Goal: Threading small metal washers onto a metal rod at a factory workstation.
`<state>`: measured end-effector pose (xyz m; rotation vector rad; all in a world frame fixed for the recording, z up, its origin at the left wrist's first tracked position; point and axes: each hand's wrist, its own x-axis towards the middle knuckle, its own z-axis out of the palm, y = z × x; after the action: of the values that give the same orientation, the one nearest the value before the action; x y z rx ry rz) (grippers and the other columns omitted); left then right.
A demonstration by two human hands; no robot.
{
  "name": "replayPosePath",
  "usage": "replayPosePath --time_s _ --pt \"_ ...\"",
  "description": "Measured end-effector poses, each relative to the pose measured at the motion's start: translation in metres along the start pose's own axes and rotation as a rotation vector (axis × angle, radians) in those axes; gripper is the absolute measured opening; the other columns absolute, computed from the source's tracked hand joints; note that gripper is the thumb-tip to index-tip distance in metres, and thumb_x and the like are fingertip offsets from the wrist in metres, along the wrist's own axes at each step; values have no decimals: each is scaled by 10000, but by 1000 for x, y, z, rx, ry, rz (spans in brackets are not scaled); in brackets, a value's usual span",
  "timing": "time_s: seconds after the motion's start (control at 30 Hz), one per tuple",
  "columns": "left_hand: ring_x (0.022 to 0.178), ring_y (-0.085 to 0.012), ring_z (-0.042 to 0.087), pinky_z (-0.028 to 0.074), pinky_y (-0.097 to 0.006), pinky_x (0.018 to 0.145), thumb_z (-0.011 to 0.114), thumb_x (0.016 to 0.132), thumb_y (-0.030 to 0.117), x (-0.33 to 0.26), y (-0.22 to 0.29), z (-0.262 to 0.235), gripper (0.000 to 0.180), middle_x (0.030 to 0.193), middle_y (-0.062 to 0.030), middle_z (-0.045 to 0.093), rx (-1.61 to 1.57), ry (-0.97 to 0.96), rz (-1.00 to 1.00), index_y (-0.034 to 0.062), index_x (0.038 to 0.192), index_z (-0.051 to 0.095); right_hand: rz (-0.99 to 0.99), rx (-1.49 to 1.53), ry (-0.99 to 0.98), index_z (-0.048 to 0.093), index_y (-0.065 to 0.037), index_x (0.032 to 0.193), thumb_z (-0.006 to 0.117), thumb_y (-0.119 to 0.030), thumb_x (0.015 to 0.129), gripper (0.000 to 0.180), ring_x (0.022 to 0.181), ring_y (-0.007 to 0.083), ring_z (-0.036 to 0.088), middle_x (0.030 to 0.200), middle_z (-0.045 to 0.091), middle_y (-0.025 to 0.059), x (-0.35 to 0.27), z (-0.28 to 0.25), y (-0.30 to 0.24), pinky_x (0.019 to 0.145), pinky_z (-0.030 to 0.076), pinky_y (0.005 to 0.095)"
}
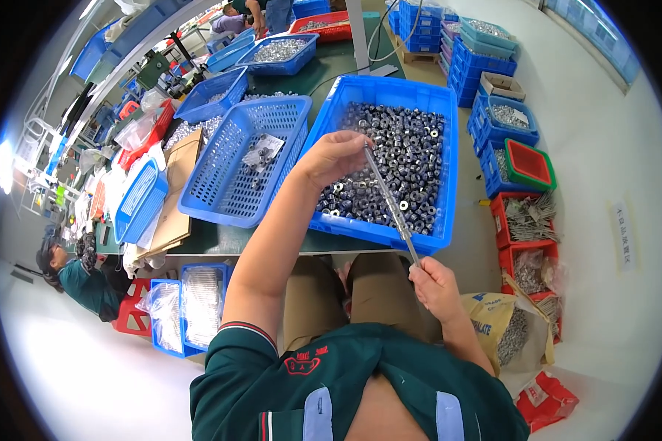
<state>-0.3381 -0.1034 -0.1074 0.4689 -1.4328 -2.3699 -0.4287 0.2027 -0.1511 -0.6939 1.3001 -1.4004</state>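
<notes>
A long thin metal rod (pixel 391 201) slants across the near right part of a large blue bin (pixel 454 162). Around its lower end, in front of the bin's near edge, my right hand (pixel 435 288) is closed. My left hand (pixel 337 157) pinches at the rod's upper end, above the bin; whether a small part is also between the fingertips cannot be made out. Ring-like pieces appear to sit along the rod's middle. Many small dark and silvery metal rings with holes (pixel 408 143) fill the bin.
Left of the bin stands a blue perforated basket (pixel 212 184) with a few parts and a small bag. Flat cardboard (pixel 178 192) lies beyond it. Stacked blue crates (pixel 485 62) and red bins (pixel 518 220) line the right wall. A seated person (pixel 88 283) is at the left.
</notes>
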Motion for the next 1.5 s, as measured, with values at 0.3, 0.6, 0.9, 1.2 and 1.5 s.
replayPosePath --time_s 0.3,0.6,0.9,1.2,1.5 --pt "669 -100 544 453 -245 649 675 804 214 -9 -13 38 243 773 -11 588 64 -135 -82 30 947 606 1 135 22 496 -40 777 517 -165 907 181 401 21 337 523 392 -48 5 14 -13 367 253 174" --pt "716 -102 554 443 -239 637 566 873 356 18 -2 31 337 823 -12 616 221 27 -73 54 1012 623 -19 165 101 491 -42 774 510 -174 909 189 385 27 327 505 385 -38 4 0 -14 357 249 180" --pt "860 -336 579 484 -446 729 619 734 149 60 -56 58 135 894 -133 569 1901 -34 241 53 828 611 -47 175 209 483 -40 790 482 -172 912 180 358 41 315 479 380 -28 -6 -8 -7 342 249 187" --pt "791 -209 605 506 -325 732 620 813 92 46 -9 28 214 886 -87 613 -43 125 -68 -3 999 571 -2 138 99 480 -42 782 493 -182 913 193 365 39 335 482 389 -26 -8 -10 -6 348 264 185" --pt "898 -225 582 477 -363 838 597 836 59 14 -9 25 274 951 -112 585 -295 163 -3 -32 1085 526 13 126 26 495 -44 768 508 -147 906 173 389 24 341 519 396 -47 -2 -3 -3 356 261 178"
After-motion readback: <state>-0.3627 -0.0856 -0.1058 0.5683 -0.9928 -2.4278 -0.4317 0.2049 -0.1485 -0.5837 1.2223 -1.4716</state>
